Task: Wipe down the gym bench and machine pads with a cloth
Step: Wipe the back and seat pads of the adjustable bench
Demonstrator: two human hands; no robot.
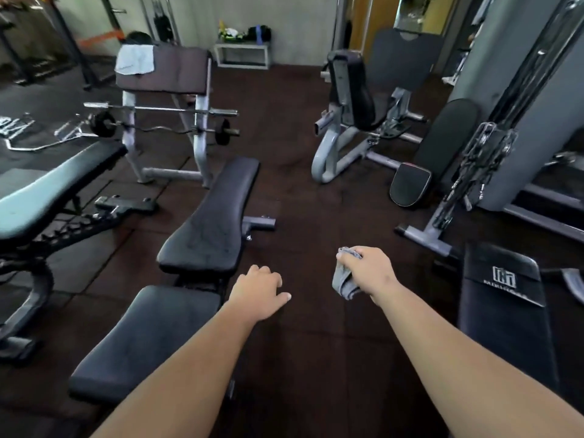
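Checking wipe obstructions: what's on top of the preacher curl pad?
A white towel draped over the left end of the preacher curl pad; the surface beneath is hidden.

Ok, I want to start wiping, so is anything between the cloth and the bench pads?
No object does. The right hand grips the grey cloth over bare floor; the bench pads lie to its left, and only the empty left hand hovers in that gap.

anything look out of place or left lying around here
A white towel hangs over one corner of the preacher curl pad at back left, as if forgotten. Also, metal bar attachments lie loose on the floor left of it.
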